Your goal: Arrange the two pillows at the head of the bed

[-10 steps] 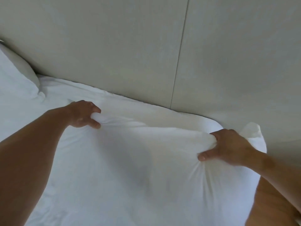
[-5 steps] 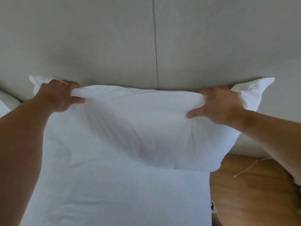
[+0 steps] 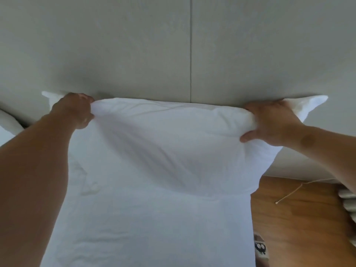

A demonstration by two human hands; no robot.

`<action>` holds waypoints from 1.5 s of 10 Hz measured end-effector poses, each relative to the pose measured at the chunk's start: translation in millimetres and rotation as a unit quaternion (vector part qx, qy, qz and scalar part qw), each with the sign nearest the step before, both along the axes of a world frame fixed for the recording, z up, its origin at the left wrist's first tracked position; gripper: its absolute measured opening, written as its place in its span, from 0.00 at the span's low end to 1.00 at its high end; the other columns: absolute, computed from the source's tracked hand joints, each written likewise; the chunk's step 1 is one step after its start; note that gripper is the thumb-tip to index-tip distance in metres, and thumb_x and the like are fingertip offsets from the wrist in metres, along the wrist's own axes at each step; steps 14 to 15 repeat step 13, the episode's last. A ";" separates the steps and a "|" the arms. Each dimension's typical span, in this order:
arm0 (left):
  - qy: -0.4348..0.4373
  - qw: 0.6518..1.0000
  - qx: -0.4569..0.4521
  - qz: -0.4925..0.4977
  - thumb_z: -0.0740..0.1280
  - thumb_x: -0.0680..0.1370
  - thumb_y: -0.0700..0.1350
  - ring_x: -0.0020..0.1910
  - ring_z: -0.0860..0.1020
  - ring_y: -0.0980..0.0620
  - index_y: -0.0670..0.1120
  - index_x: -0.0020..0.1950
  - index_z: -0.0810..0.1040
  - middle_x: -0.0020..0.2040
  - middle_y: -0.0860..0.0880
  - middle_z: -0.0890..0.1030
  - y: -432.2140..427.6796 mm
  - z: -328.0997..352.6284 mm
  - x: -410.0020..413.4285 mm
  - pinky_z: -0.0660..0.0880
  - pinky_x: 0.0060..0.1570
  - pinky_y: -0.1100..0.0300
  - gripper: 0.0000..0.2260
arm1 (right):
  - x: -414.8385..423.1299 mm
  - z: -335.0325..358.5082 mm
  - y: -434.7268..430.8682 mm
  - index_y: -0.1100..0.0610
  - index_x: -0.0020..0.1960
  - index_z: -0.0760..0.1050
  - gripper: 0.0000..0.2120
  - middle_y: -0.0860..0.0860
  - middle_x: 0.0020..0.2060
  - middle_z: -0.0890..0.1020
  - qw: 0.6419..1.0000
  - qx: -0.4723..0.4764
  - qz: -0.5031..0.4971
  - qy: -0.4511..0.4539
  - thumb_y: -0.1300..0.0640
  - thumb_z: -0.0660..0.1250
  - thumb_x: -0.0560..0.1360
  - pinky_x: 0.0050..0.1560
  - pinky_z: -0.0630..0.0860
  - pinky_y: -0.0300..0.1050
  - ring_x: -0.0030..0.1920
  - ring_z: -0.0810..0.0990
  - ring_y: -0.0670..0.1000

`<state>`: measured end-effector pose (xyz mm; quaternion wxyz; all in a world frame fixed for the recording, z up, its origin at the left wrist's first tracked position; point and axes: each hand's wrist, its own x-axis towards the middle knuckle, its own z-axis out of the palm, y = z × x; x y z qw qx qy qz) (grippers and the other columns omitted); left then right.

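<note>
Both fists are closed on the pillow (image 3: pixel 173 143), left hand (image 3: pixel 74 110) at ten o'clock, right hand (image 3: pixel 269 124) at two; it stands against the headboard (image 3: pixel 134 45). Second pillow (image 3: pixel 7 122), nine o'clock, looks unsettled.

Soft even daylight, slight blur, wide-angle bowing

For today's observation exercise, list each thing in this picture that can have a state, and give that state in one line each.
Pillow: held up by its top edge against the headboard, lower edge on the bed.
Left hand: shut on the pillow's top left corner.
Right hand: shut on the pillow's top right corner.
Second pillow: at the far left, only partly in view.
Bed sheet: spread, lightly wrinkled.
Cord: lying loose on the wooden floor.
</note>
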<state>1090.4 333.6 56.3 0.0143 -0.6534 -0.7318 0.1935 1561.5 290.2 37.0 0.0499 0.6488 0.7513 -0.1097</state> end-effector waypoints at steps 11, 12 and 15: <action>-0.111 0.978 0.152 0.094 0.65 0.83 0.49 0.83 0.61 0.45 0.47 0.79 0.70 0.80 0.45 0.71 -13.1 -20.8 -44.5 0.65 0.80 0.48 0.25 | -12.9 -7.6 21.1 0.52 0.67 0.81 0.35 0.55 0.55 0.84 0.998 0.044 0.016 0.040 0.43 0.85 0.64 0.62 0.74 0.57 0.60 0.81 0.62; -0.149 0.968 0.156 0.130 0.66 0.83 0.48 0.83 0.62 0.42 0.44 0.83 0.64 0.83 0.43 0.67 -29.7 -8.3 -50.9 0.61 0.82 0.48 0.29 | -9.6 11.7 7.4 0.53 0.75 0.77 0.38 0.56 0.68 0.80 0.996 0.046 0.035 0.068 0.48 0.84 0.67 0.71 0.70 0.61 0.70 0.76 0.63; -0.203 0.948 0.170 0.178 0.69 0.82 0.49 0.79 0.69 0.38 0.43 0.82 0.65 0.79 0.39 0.71 -59.7 1.6 -35.0 0.64 0.79 0.47 0.30 | -7.6 31.5 -11.2 0.54 0.76 0.75 0.38 0.56 0.72 0.78 0.990 0.066 0.086 0.093 0.52 0.84 0.69 0.73 0.69 0.61 0.73 0.74 0.62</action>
